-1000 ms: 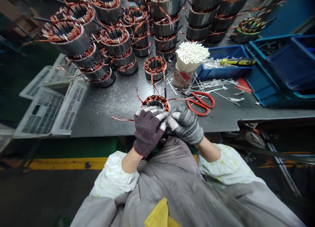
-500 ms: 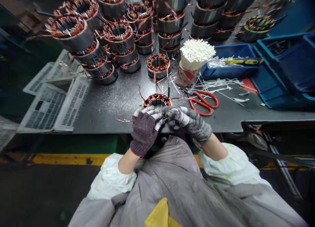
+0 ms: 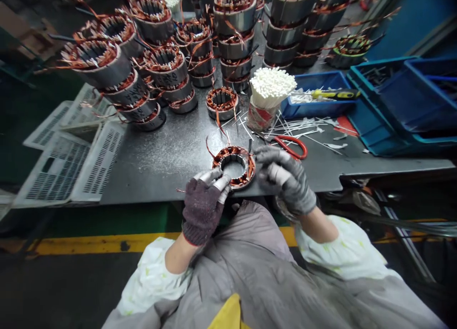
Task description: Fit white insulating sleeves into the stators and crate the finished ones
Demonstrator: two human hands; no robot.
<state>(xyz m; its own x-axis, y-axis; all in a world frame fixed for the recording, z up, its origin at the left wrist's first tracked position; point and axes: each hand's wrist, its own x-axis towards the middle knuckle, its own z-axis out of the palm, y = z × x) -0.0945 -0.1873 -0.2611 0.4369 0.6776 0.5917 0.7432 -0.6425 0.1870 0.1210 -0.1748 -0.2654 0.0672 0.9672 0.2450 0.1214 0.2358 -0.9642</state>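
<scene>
A copper-wound motor stator (image 3: 233, 168) lies at the table's near edge, its round bore facing up and loose wire ends sticking out. My left hand (image 3: 204, 206), in a dark maroon knit glove with white-taped fingertips, grips the stator's near left rim. My right hand (image 3: 285, 176), in a grey glove, hovers with curled fingers at the stator's right side. Whether it touches the stator or holds anything small is hard to see. Red-handled scissors (image 3: 291, 147) lie just beyond my right hand, partly hidden by it.
Stacks of wound stators (image 3: 164, 67) fill the back of the steel table (image 3: 153, 169). A cup of white sleeves (image 3: 266, 98) stands beyond the stator, among scattered white strips. Blue bins (image 3: 392, 100) are at right, and white plastic crates (image 3: 71, 162) are at left.
The stator has tipped flatter, showing its bore more fully. My right hand has moved right, away from my left hand, and the view has shifted slightly.
</scene>
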